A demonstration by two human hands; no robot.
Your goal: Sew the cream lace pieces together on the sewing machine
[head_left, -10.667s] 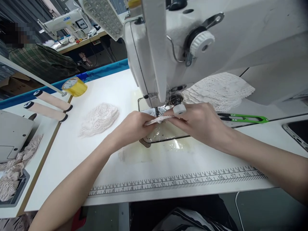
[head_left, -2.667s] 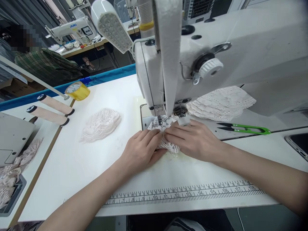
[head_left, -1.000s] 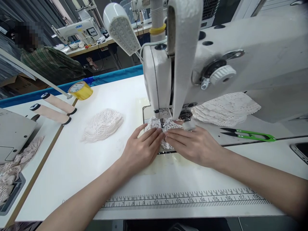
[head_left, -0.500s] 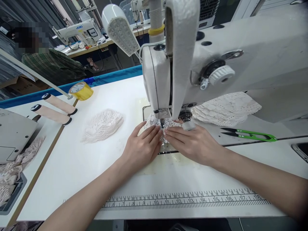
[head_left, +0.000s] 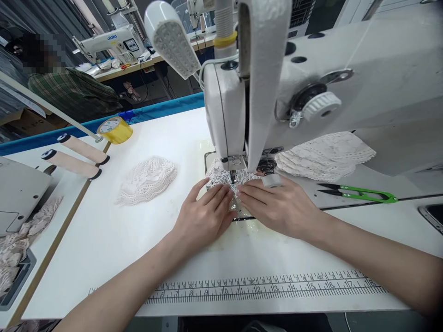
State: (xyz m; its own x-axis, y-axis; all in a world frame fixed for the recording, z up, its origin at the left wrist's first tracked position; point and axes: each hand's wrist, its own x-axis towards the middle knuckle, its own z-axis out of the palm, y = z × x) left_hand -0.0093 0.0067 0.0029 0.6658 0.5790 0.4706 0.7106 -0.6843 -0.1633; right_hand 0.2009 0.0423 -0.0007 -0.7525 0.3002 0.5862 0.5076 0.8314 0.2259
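Note:
White lace fabric (head_left: 218,174) lies under the presser foot (head_left: 233,177) of a white sewing machine (head_left: 226,115). My left hand (head_left: 206,210) rests on the lace's near left edge, palm down, fingers stretched out, one finger spread to the left. From the right, my right hand (head_left: 277,203) lies flat with fingers extended over the lace, its fingertips just beside the foot. Both hands press on the lace rather than grasp it. The machine head and my fingers hide part of the lace, and the needle tip cannot be made out.
A lace pile (head_left: 147,180) lies left, a larger lace stack (head_left: 327,154) behind the right hand. Green thread snips (head_left: 368,193) lie at right. Yellow tape (head_left: 116,130) and thread cones (head_left: 71,164) stand at left. A person (head_left: 72,90) sits beyond the blue edge (head_left: 169,107).
The lace has shifted slightly away from me under the foot, with more of it showing behind the left fingers. My left hand has moved a little to the left; the right hand has barely moved.

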